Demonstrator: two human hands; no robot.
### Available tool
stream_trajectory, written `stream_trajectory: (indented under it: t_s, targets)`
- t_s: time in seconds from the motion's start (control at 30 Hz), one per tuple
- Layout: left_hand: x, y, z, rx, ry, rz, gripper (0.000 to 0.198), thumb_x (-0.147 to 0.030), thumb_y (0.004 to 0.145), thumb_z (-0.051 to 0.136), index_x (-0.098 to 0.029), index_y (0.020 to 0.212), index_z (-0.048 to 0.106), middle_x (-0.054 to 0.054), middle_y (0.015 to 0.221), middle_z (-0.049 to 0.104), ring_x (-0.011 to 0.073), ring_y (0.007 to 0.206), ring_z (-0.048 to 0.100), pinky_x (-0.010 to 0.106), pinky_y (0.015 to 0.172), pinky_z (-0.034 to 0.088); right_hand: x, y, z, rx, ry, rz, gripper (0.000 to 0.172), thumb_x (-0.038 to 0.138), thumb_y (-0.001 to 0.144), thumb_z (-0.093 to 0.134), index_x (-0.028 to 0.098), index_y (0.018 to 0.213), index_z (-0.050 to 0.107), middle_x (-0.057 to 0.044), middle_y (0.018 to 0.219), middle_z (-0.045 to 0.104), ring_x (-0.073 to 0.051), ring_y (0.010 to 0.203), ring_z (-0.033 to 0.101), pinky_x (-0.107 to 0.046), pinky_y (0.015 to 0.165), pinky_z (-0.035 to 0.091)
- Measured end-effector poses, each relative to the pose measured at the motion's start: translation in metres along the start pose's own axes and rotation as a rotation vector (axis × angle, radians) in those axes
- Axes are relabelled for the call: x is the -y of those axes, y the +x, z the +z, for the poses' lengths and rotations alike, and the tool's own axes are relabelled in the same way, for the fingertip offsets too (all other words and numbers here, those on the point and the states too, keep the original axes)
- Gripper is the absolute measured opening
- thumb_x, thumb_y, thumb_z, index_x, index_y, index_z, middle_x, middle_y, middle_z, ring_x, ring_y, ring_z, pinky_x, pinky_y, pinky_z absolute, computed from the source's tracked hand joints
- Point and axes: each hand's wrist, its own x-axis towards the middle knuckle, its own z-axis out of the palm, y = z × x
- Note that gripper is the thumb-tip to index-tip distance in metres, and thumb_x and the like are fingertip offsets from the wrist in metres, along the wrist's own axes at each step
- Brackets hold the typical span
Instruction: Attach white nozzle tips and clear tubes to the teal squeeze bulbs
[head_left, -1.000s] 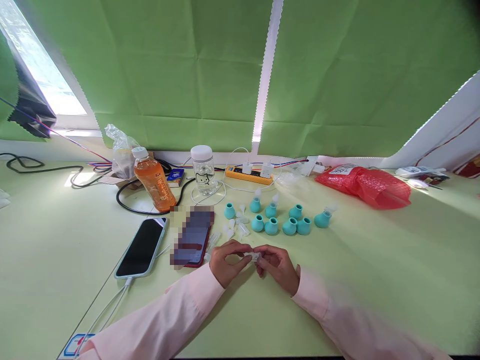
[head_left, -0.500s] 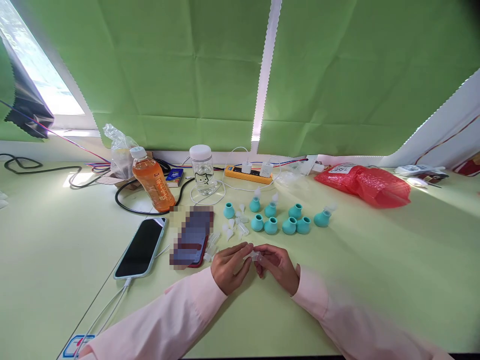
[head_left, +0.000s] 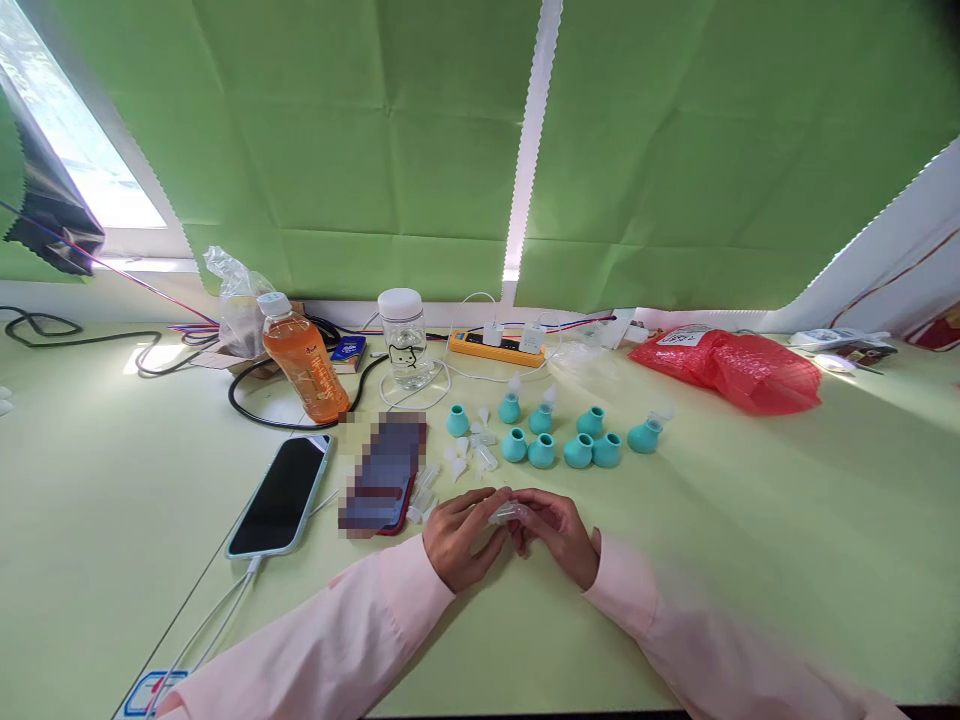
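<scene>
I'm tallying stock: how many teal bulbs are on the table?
9: one teal bulb at left; next, two behind another two; then three clustered; one at far right. The hands could hide more.

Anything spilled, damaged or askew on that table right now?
No spill or damage shows. The orange drink bottle looks askew, its top leaning toward the picture's left, though lens distortion may exaggerate that. A pixelated patch hides part of the red-edged phone, so its condition can't be fully judged.

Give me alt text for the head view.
The left hand and right hand hold a small clear plastic piece between them over a pale green table. Teal bulbs sit beyond; two phones lie to the left.
</scene>
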Motion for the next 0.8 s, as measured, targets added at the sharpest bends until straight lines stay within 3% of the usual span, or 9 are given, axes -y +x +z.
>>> stream_trajectory:
  t_s: [0.17, 0.4, 0.57, 0.7, 0.8]
  targets:
    - [0.001, 0.001, 0.001, -0.024, -0.005, 0.019, 0.045, -0.013, 0.072, 0.052, -0.021, 0.114, 0.038, 0.006, 0.091, 0.061, 0.0159, 0.087, 0.056, 0.025, 0.07, 0.049, 0.0, 0.0, 0.001, 0.015, 0.0, 0.0, 0.029, 0.038, 0.067, 0.056, 0.013, 0.082, 0.056, 0.0, 0.055, 0.054, -0.011, 0.043, 0.05, -0.025, 0.04, 0.041]
    - [-0.001, 0.0, 0.002, -0.064, -0.084, -0.069, 0.035, -0.014, 0.071, 0.051, -0.021, 0.104, 0.044, 0.005, 0.083, 0.061, 0.0139, 0.078, 0.057, 0.024, 0.064, 0.049, -0.002, -0.001, 0.001, 0.049, -0.027, -0.022, 0.029, 0.038, 0.07, 0.054, 0.012, 0.084, 0.056, -0.001, 0.056, 0.054, -0.01, 0.043, 0.048, -0.024, 0.04, 0.041]
    - [-0.002, 0.001, 0.002, -0.071, -0.081, -0.02, 0.039, -0.012, 0.07, 0.051, -0.023, 0.107, 0.042, 0.004, 0.081, 0.061, 0.0152, 0.079, 0.057, 0.025, 0.064, 0.049, -0.003, 0.0, 0.001, 0.053, -0.062, -0.024, 0.029, 0.038, 0.072, 0.051, 0.013, 0.085, 0.054, -0.001, 0.056, 0.053, -0.009, 0.042, 0.047, -0.024, 0.039, 0.041]
    - [-0.011, 0.008, -0.008, -0.023, -0.204, -0.193, 0.044, -0.017, 0.069, 0.052, -0.019, 0.111, 0.038, 0.01, 0.101, 0.054, 0.0194, 0.096, 0.049, 0.032, 0.078, 0.046, -0.002, -0.005, 0.002, -0.011, -0.168, -0.11, 0.025, 0.035, 0.076, 0.046, 0.015, 0.09, 0.051, -0.001, 0.063, 0.052, -0.011, 0.051, 0.049, -0.025, 0.046, 0.044]
    - [-0.014, 0.015, -0.015, 0.005, -0.35, -0.39, 0.038, -0.022, 0.071, 0.05, -0.016, 0.107, 0.041, 0.011, 0.103, 0.051, 0.0185, 0.091, 0.05, 0.033, 0.075, 0.046, -0.003, -0.01, 0.003, -0.023, -0.328, -0.222, 0.021, 0.03, 0.079, 0.043, 0.017, 0.094, 0.05, -0.003, 0.074, 0.052, -0.012, 0.061, 0.05, -0.025, 0.053, 0.045]
